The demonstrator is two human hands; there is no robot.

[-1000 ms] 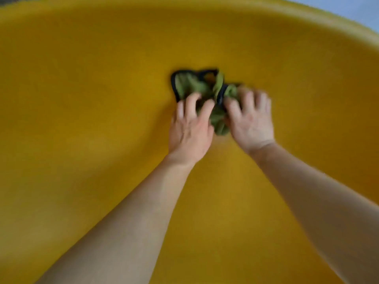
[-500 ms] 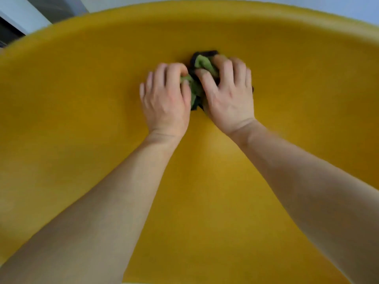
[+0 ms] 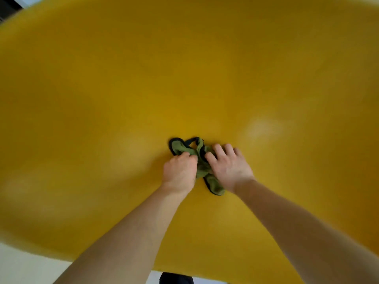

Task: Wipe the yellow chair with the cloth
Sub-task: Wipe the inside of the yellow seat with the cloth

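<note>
Head view looks down on the yellow chair, whose curved seat fills nearly the whole frame. A crumpled green cloth with a dark edge lies on the seat just below the middle, pinned under both hands. The left hand is curled, its fingers bunched down into the cloth's left part. The right hand lies flatter, fingers a little spread, pressing the cloth's right part against the chair. One end of the cloth sticks out between the wrists. Both forearms are bare.
</note>
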